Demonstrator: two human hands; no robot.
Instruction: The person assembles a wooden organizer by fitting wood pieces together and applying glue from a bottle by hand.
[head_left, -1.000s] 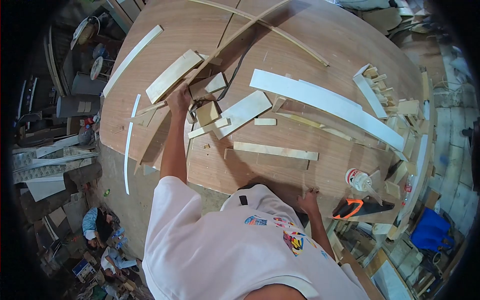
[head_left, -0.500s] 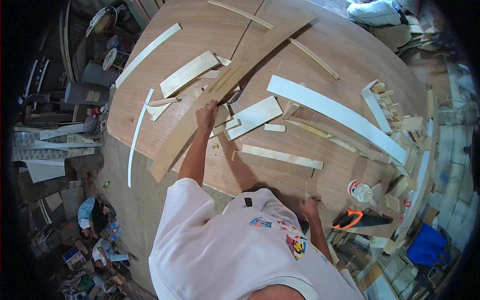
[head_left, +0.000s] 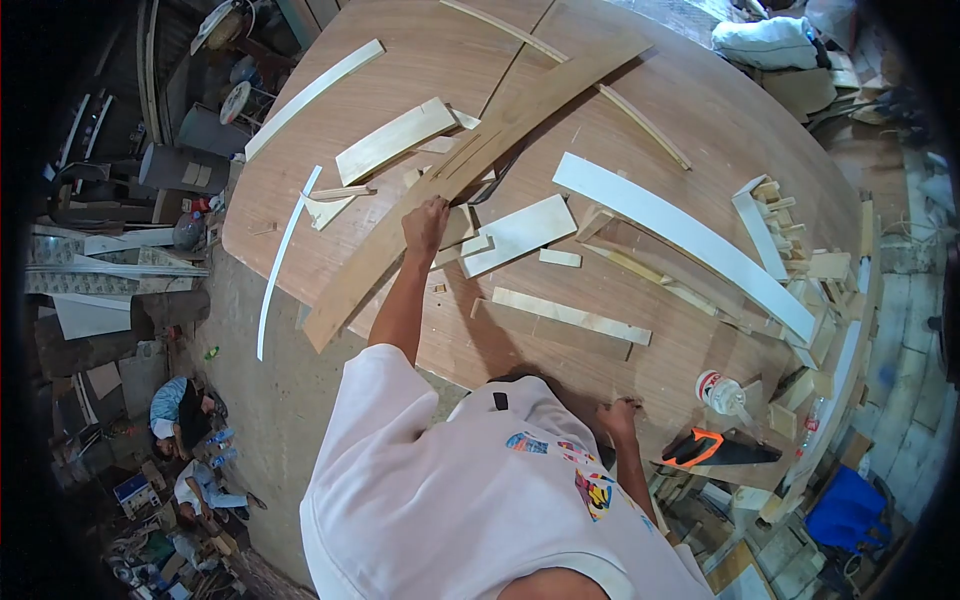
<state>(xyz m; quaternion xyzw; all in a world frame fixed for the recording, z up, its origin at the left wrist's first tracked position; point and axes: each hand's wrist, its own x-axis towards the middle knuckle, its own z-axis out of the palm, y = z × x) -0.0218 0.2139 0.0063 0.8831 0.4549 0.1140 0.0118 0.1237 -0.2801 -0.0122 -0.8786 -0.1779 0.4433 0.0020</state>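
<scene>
1. The left hand (head_left: 425, 225) is holding the long, flat brown wooden board (head_left: 490, 150) near mid-length, probably to balance it as it is crossing over a pale, narrow wooden strip (head_left: 645, 128).
2. Its fingers are closing narrowly on the board's near edge.
3. The right hand (head_left: 619, 415) is resting at the brown wooden tabletop's (head_left: 420, 70) edge, perhaps for support; its finger opening cannot be told.

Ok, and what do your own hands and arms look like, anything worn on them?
The left hand and right hand are ungloved, and I can make out no watch or band at either wrist. The forearms are bare, below a loose white short-sleeved shirt with multicoloured prints on its front. The left sleeve is plain and wide.
</scene>
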